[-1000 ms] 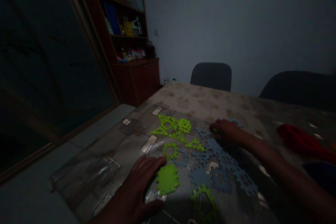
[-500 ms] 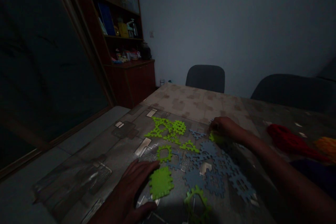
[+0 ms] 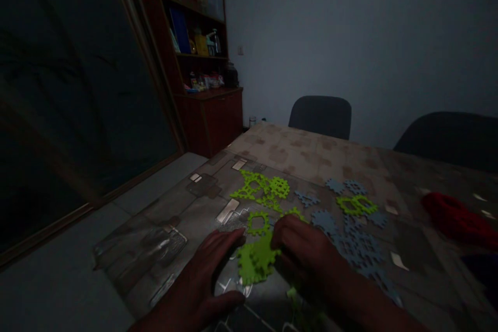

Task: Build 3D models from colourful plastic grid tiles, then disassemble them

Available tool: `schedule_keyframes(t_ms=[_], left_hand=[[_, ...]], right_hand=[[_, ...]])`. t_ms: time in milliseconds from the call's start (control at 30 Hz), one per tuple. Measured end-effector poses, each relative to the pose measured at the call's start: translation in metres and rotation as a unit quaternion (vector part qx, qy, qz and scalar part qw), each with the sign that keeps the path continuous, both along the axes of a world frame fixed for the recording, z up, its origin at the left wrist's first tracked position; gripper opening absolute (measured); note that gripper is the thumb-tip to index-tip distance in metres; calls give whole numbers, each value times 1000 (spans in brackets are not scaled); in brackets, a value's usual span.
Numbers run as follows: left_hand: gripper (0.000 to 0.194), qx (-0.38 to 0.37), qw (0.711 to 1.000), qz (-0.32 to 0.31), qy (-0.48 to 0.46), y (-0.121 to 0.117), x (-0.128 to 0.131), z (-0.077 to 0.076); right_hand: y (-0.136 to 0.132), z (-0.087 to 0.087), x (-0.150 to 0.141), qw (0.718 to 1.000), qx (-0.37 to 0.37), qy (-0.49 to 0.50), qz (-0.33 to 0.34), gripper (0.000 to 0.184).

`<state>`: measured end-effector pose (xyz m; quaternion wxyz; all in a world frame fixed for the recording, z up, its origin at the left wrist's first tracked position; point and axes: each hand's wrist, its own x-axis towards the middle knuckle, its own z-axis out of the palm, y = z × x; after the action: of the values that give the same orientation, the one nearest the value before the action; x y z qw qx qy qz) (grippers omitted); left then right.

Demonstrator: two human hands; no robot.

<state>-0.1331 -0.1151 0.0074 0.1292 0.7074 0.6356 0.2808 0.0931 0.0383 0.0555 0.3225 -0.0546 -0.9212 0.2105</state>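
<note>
My right hand (image 3: 301,244) pinches a solid green puzzle piece (image 3: 266,250) with toothed edges, which overlaps the green square pieces (image 3: 249,268) lying on the table. My left hand (image 3: 210,264) rests at the left of these squares, thumb and fingers spread apart, holding nothing. Just beyond them lies a green frame piece (image 3: 258,223) with an open middle. Another green piece (image 3: 292,293) is partly hidden under my right forearm. Several grey-blue toothed pieces (image 3: 360,249) spread out to the right of my right hand.
A group of green pieces (image 3: 254,185) lies farther back on the patterned tablecloth (image 3: 295,148). Green frame pieces (image 3: 356,204) sit among grey-blue ones at the right. Red yarn-like material (image 3: 453,215) lies at the far right. Chairs (image 3: 321,115) and a cabinet (image 3: 221,114) stand behind.
My right hand has come from the far right of the pieces back toward my left hand, bringing a green piece onto the green squares. My left hand stays beside them. The view has shifted slightly.
</note>
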Motion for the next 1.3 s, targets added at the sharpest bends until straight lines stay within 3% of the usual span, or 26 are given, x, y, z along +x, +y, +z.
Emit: schedule_keyframes(t_ms=[167,233,300,400,500,600,733,967,1067,1300], left_hand=[[85,11,1000,1,-13,1,2,-7],[89,25,1000,0,-7,3,4,-13],[93,36,999,2,5,6,7,-19],[97,39,999,-1,21,9,11,-23],[97,43,998,2,35,8,12,-21],[89,50,997,28,41,5,9,-14],[71,60,997,30,37,2,3,-2],[51,75,997,-21,29,12,8,4],[58,74,997,-19,30,13,10,1],[100,56,995,36,79,6,10,-17]], right_hand=[[-12,-19,-19,995,60,-70,-43,19],[-12,-20,-19,984,84,-148,-59,11],[-13,-13,-14,973,84,-208,-47,23],[-15,4,2,969,12,-244,-23,49],[-16,16,12,964,-81,-252,-37,59],[-13,10,7,959,-98,-265,-36,68],[-8,-8,-11,955,-61,-290,-27,86],[-3,-13,-18,948,-45,-315,-18,85],[-2,-12,-18,950,-43,-308,-18,84],[-5,-16,-24,951,-55,-304,-3,84]])
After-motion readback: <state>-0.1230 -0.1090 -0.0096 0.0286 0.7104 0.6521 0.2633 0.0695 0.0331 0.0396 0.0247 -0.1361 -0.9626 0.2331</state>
